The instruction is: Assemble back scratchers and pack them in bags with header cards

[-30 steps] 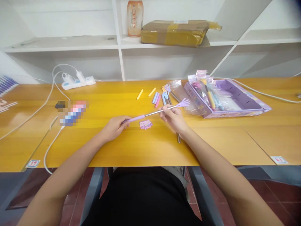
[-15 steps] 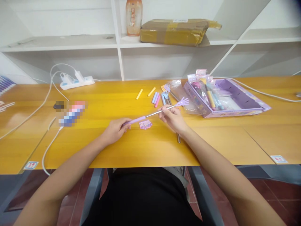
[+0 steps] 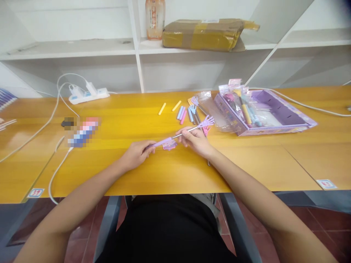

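Note:
A purple back scratcher (image 3: 163,141) with a metal rod and a hand-shaped head slants up to the right. My left hand (image 3: 138,153) is closed round its purple handle. My right hand (image 3: 194,140) pinches the metal rod below the head. Small printed cards (image 3: 169,145) lie on the table just beneath the handle. A pink hand-shaped head (image 3: 206,130) shows behind my right hand. Farther back are loose pink, blue and purple tubes (image 3: 183,117), two yellow tubes (image 3: 162,109) and several hand-shaped heads (image 3: 193,109) on rods.
A purple box (image 3: 279,129) holding wrapped scratchers stands at the right, with clear plastic bags (image 3: 216,115) beside it. A power strip (image 3: 89,96) with white cables lies at the back left. A taped parcel (image 3: 203,35) and a bottle (image 3: 155,20) stand on the shelf.
My right hand has slid left and down along the rod, closer to the handle. The scratcher's head sits slightly left and lower, and more of the pink head shows.

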Available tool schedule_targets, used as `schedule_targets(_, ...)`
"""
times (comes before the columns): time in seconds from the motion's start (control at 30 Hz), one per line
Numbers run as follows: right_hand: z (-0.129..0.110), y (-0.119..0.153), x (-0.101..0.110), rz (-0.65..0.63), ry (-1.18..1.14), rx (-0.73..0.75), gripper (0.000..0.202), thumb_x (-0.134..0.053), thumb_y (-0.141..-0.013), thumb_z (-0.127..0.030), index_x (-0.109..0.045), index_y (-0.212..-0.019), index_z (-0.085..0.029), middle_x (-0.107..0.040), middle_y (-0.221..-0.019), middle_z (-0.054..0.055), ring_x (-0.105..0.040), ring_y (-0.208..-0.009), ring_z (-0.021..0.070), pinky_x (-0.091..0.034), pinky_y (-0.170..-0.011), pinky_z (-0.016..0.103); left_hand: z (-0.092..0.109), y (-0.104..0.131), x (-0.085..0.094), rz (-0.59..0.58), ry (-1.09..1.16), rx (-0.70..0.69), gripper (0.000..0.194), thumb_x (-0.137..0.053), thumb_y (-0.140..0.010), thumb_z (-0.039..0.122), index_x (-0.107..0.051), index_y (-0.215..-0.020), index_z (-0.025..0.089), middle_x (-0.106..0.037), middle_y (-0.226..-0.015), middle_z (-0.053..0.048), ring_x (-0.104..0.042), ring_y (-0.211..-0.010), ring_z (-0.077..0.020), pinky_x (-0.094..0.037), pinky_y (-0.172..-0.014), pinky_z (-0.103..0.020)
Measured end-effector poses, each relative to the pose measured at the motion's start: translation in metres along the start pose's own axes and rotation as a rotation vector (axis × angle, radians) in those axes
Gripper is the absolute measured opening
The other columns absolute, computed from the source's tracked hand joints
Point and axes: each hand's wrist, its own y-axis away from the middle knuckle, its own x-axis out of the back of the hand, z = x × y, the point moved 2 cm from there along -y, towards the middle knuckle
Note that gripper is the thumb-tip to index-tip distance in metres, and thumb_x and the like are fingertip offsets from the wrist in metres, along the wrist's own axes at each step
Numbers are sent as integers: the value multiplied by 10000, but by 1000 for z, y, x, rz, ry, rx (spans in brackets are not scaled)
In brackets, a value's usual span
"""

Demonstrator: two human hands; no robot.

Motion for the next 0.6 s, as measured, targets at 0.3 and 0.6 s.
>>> schedule_targets(0.3, -10, 3, -4, -123, -20, -41, 618, -636, -978, -778, -808, -1258, -254, -510, -691, -23, -443, -594, 147, -463, -653, 322, 1, -4, 7, 26, 42, 47, 294, -515, -1090, 428, -726, -1203, 256, -780, -908, 16, -657, -652, -135, -555, -750, -294)
schedule_targets(0.6, -11, -4, 10, 126, -95, 40, 740, -461, -966, -884, -823, -1126, -259, -585, -839, 31, -441, -585, 147, -411, -561, 329, 1, -4, 3, -61, 30, 57, 326, -488, -1103, 458, -731, -1164, 250, -745, -863, 12, -655, -683, -153, -531, -741, -297)
